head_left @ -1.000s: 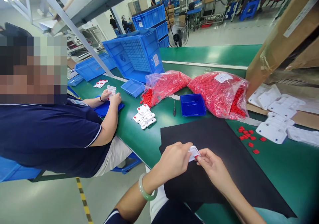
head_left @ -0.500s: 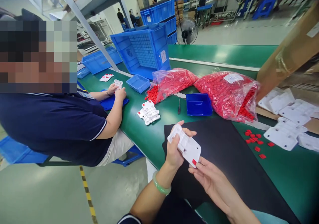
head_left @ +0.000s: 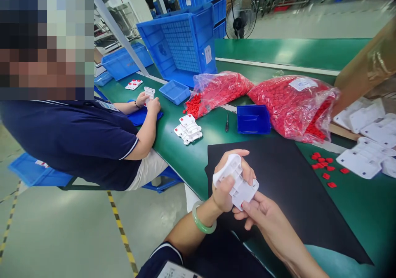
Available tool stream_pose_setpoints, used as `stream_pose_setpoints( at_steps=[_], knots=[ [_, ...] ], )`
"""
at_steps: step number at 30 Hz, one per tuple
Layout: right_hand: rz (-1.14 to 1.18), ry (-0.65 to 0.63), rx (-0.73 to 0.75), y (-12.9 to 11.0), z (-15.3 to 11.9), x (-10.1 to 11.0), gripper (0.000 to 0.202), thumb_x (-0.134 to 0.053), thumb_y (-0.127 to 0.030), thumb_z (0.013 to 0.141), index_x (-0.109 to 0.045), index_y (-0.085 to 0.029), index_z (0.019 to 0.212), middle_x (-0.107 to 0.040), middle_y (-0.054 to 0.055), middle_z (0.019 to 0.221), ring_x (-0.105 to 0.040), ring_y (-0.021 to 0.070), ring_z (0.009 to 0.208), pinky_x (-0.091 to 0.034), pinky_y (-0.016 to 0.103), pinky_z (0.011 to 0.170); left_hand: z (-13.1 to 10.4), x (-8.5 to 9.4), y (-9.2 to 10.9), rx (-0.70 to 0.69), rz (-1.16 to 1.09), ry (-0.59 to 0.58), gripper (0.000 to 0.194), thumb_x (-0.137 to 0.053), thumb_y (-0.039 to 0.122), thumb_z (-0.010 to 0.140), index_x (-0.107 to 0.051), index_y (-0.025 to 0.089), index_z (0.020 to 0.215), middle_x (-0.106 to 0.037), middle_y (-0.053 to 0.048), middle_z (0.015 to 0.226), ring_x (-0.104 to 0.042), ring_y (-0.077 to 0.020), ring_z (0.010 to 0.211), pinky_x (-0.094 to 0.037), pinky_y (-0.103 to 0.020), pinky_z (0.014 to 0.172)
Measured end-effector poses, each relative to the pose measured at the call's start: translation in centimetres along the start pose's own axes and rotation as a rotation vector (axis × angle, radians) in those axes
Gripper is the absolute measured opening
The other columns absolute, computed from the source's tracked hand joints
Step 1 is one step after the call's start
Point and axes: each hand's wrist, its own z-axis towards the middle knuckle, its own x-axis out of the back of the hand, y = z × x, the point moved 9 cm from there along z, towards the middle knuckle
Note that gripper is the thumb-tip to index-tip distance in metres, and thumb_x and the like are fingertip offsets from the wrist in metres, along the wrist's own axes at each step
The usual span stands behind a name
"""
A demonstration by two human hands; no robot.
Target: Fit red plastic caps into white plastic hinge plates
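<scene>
My left hand (head_left: 223,193) is wrapped round a white moulded plastic part (head_left: 244,192), which has recesses and small square holes. It holds the part tilted above a black mat (head_left: 287,191). At the part's lower corner, my right hand (head_left: 267,216) pinches the edge, thumb on top and fingers beneath. A sliver of a red piece shows by that thumb; the rest of it is covered. Several loose red pieces (head_left: 326,176) lie to the right of the mat. Beyond them is a pile of similar white parts (head_left: 360,162).
Two clear bags of red pieces (head_left: 224,90) (head_left: 291,109) lie behind a dark blue tray (head_left: 253,119) and a screwdriver (head_left: 227,122). Stacked white parts (head_left: 188,129) stand on the green table (head_left: 173,154) to the left, near a seated co-worker (head_left: 102,146) holding another white part.
The white part has been turned and tilted in my left hand, so its flat end looks shorter. My right thumb has moved over the red piece at its corner. The view has shifted slightly.
</scene>
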Motion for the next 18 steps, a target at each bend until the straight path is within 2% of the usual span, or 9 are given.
stream_pose_setpoints(
  at_steps=[3, 4, 6, 8, 10, 12, 13, 15, 18],
  knots=[
    [-0.035, -0.014, 0.029, -0.1, 0.1, -0.1, 0.036, -0.064, -0.041, 0.085, -0.06, -0.018, 0.113, -0.071, 0.006, 0.084, -0.067, 0.0149, 0.075, -0.048, 0.02, 0.054, -0.4, -0.3, 0.5, -0.028, -0.006, 0.007, 0.059, -0.05, 0.066, 0.071, -0.05, 0.018, 0.105, -0.046, 0.002, 0.06, -0.047, -0.015, 0.055, -0.046, -0.038, 0.064],
    [-0.053, -0.018, 0.02, 0.0, 0.1, -0.1, 0.035, -0.063, -0.042, 0.085, -0.061, -0.018, 0.11, -0.072, 0.005, 0.082, -0.067, 0.015, 0.074, -0.049, 0.021, 0.056, -0.3, 0.0, 0.6, -0.038, -0.03, 0.041, 0.057, -0.051, 0.064, 0.072, -0.051, 0.018, 0.105, -0.045, 0.002, 0.059, -0.045, -0.0143, 0.054, -0.046, -0.037, 0.063],
    [-0.092, -0.042, -0.006, 0.0, 0.3, 0.1, 0.034, -0.059, -0.046, 0.087, -0.062, -0.017, 0.104, -0.072, 0.006, 0.079, -0.068, 0.0155, 0.07, -0.052, 0.024, 0.06, 0.3, 1.6, 0.3, -0.023, -0.118, 0.183, 0.049, -0.048, 0.059, 0.075, -0.052, 0.018, 0.103, -0.041, 0.004, 0.058, -0.041, -0.0126, 0.052, -0.044, -0.035, 0.063],
    [-0.17, -0.021, 0.018, -0.3, 0.5, 0.9, 0.037, -0.051, -0.05, 0.09, -0.06, -0.017, 0.103, -0.073, 0.007, 0.078, -0.069, 0.0172, 0.068, -0.055, 0.029, 0.063, 1.0, 3.8, -1.1, 0.087, -0.282, 0.357, 0.04, -0.042, 0.052, 0.081, -0.054, 0.017, 0.097, -0.037, 0.005, 0.058, -0.039, -0.0112, 0.051, -0.043, -0.032, 0.063],
    [-0.348, 0.151, 0.147, -1.7, 0.4, 2.9, 0.037, -0.049, -0.05, 0.09, -0.057, -0.02, 0.11, -0.073, 0.008, 0.085, -0.069, 0.0197, 0.075, -0.056, 0.033, 0.068, 1.3, 4.9, -3.3, 0.286, -0.457, 0.457, 0.037, -0.038, 0.048, 0.085, -0.056, 0.015, 0.088, -0.037, 0.004, 0.059, -0.041, -0.0109, 0.052, -0.043, -0.03, 0.064],
    [-0.62, 0.384, 0.342, -4.0, -0.4, 4.7, 0.038, -0.055, -0.044, 0.088, -0.053, -0.024, 0.121, -0.07, 0.009, 0.104, -0.068, 0.0218, 0.088, -0.055, 0.037, 0.077, 1.1, 4.9, -5.1, 0.47, -0.563, 0.461, 0.041, -0.038, 0.049, 0.086, -0.058, 0.013, 0.082, -0.04, 0.002, 0.061, -0.045, -0.0121, 0.055, -0.044, -0.03, 0.064],
    [-0.756, 0.454, 0.451, -5.1, -0.8, 4.8, 0.041, -0.058, -0.039, 0.087, -0.051, -0.026, 0.126, -0.066, 0.009, 0.116, -0.066, 0.023, 0.097, -0.054, 0.039, 0.083, 0.8, 4.6, -5.7, 0.534, -0.592, 0.441, 0.044, -0.039, 0.051, 0.086, -0.059, 0.012, 0.081, -0.043, 0.0, 0.062, -0.047, -0.0132, 0.057, -0.044, -0.03, 0.064],
    [-0.96, 0.435, 0.658, -6.7, -1.2, 3.5, 0.046, -0.058, -0.028, 0.087, -0.047, -0.03, 0.132, -0.057, 0.007, 0.132, -0.059, 0.0247, 0.112, -0.049, 0.042, 0.094, 0.2, 3.6, -6.8, 0.622, -0.638, 0.384, 0.048, -0.041, 0.054, 0.085, -0.061, 0.011, 0.082, -0.049, -0.002, 0.064, -0.051, -0.0152, 0.06, -0.045, -0.031, 0.067],
    [-1.032, 0.294, 0.904, -8.1, -1.8, 1.6, 0.038, -0.054, -0.014, 0.088, -0.056, -0.031, 0.122, -0.056, 0.004, 0.134, -0.051, 0.0237, 0.122, -0.043, 0.041, 0.101, -1.2, 1.3, -8.6, 0.75, -0.709, 0.266, 0.057, -0.04, 0.062, 0.085, -0.063, 0.01, 0.086, -0.059, -0.007, 0.07, -0.058, -0.0194, 0.068, -0.046, -0.035, 0.073]
  ],
)
